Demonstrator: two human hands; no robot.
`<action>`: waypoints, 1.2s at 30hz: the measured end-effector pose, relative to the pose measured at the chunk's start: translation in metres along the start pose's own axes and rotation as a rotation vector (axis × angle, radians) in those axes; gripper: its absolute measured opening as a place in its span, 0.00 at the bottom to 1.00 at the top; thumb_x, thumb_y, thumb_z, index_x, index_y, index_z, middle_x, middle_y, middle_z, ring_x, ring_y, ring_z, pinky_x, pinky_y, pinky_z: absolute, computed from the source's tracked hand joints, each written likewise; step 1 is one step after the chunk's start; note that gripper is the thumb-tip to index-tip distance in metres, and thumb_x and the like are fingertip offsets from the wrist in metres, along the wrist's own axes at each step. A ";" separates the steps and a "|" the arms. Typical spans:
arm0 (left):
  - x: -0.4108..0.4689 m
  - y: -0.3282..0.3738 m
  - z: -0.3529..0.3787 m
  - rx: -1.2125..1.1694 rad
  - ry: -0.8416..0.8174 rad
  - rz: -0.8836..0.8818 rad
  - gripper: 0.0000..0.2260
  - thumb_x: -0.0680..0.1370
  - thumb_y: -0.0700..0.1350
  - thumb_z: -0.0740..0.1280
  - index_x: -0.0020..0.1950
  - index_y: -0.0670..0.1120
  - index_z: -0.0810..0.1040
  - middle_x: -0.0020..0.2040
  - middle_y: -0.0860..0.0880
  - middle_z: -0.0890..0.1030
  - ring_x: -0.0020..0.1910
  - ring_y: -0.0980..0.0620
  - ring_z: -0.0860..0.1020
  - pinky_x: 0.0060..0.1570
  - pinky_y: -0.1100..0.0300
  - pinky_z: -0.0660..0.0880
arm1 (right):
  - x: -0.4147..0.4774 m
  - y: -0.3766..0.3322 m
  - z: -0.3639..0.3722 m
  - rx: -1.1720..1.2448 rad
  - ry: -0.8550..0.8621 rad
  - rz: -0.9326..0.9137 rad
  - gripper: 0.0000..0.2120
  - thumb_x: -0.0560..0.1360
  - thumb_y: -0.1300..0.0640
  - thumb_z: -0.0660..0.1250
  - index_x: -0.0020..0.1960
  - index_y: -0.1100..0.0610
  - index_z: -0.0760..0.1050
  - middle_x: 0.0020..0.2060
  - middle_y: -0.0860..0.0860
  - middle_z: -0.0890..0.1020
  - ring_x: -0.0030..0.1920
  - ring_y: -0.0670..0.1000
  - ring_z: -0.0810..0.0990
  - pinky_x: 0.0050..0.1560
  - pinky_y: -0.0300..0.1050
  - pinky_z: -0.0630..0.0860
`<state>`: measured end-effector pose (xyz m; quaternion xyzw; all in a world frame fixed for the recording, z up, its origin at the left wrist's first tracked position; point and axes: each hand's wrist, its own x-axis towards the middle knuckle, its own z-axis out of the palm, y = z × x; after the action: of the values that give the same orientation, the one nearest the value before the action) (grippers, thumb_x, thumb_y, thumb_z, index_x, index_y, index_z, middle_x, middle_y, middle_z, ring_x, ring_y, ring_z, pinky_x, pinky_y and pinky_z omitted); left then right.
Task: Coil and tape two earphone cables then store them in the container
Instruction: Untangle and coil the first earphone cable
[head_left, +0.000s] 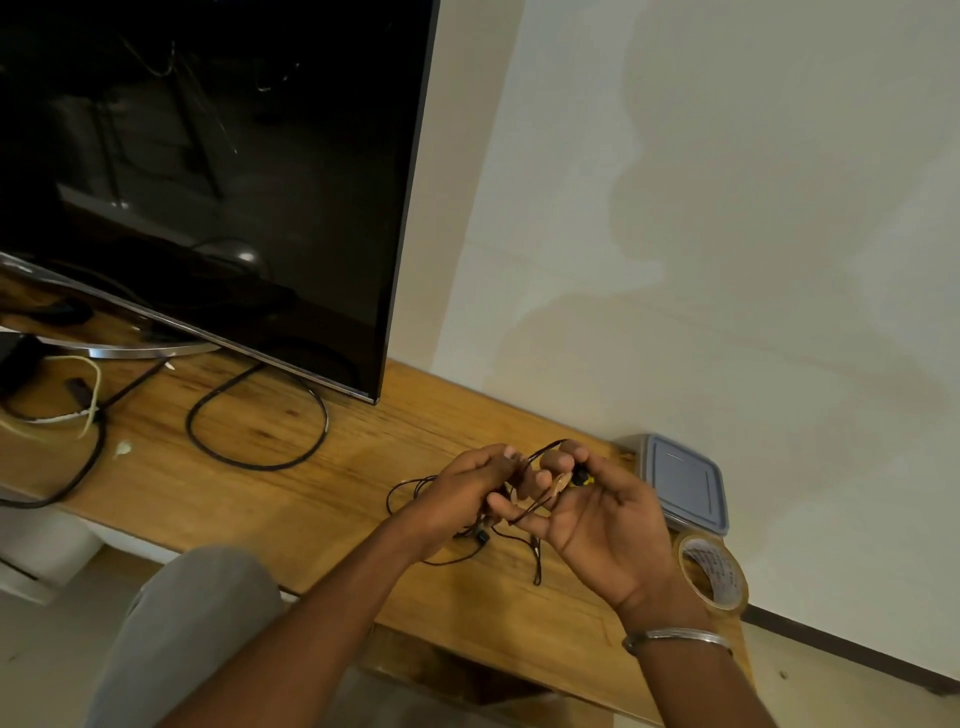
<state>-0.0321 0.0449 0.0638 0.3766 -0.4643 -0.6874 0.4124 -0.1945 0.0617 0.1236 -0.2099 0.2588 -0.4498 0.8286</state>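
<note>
head view: the thin dark earphone cable (536, 566) is held up between both hands, just over the wooden table (322, 499). its loose loops hang down and lie on the table under the hands. i cannot tell if the bunch is one cable or two.

the cable looks very light, soft and floppy. i think it will tangle fast and spring out of a coil, and a hard pull could hurt the thin wire. it is best held at the gathered loops, not by the little ear parts.

the left hand (467, 488) has its fingers curled round the cable. the right hand (597, 525) is palm up, and its thumb and fingertips pinch the cable by a small yellow and black bit. both arms reach in from the near side.

the container (680, 483), lid on, sits at the far right by the wall. the tape roll (711, 571) lies just near it.
</note>
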 end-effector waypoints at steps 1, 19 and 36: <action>0.001 0.000 -0.002 0.010 0.008 -0.006 0.14 0.84 0.51 0.58 0.56 0.47 0.81 0.38 0.51 0.76 0.33 0.55 0.70 0.34 0.61 0.68 | 0.000 -0.003 0.002 0.008 -0.008 -0.026 0.12 0.82 0.55 0.54 0.43 0.55 0.71 0.39 0.51 0.75 0.42 0.55 0.80 0.64 0.74 0.68; -0.003 -0.006 0.003 0.506 0.008 0.178 0.11 0.82 0.48 0.62 0.45 0.50 0.83 0.28 0.56 0.69 0.28 0.56 0.66 0.30 0.61 0.62 | 0.013 -0.025 -0.018 -1.087 0.341 -0.542 0.13 0.84 0.54 0.57 0.46 0.55 0.77 0.57 0.48 0.84 0.63 0.48 0.80 0.64 0.57 0.75; 0.003 0.000 -0.010 0.461 0.182 0.304 0.09 0.81 0.46 0.66 0.45 0.44 0.82 0.28 0.60 0.75 0.27 0.61 0.68 0.29 0.65 0.65 | 0.004 0.008 -0.039 -1.646 0.054 -0.382 0.14 0.81 0.49 0.57 0.41 0.51 0.76 0.36 0.49 0.81 0.42 0.47 0.81 0.43 0.49 0.75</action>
<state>-0.0245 0.0385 0.0601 0.4467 -0.6204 -0.4575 0.4543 -0.2117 0.0579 0.0883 -0.7758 0.4839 -0.2549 0.3146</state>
